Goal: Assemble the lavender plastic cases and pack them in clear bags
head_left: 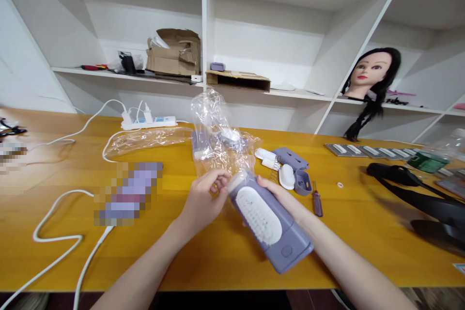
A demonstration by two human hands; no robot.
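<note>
Grip of the right hand point(280, 195) is closed around the side of the purple case point(285, 223), with the thumb on its upper side and the other fingers mostly hidden beneath it. The case is held above the desk point(203, 266), a little right of the middle of its near edge. It is tilted, with one end toward the far edge and the other toward the near right corner. Its upper face carries a white oval panel point(258, 215) with small bristles. The left hand point(207, 194) is at the far end of the case, fingers curled; I cannot tell if this grip pinches something or only touches.

Behind the hands, toward the far edge, is a crumpled plastic bag point(210, 110). To its right several parts lie close together: a slotted purple plate point(293, 158), a white oval cover point(286, 177) and a small purple box point(302, 182). Just beside the box lies a screwdriver point(317, 203), and farther right a white ring point(340, 185).

On the left part of the desk is a purple thing point(132, 189), too blurred to name. A power strip point(156, 123) lies at the far edge, also to the left.
</note>
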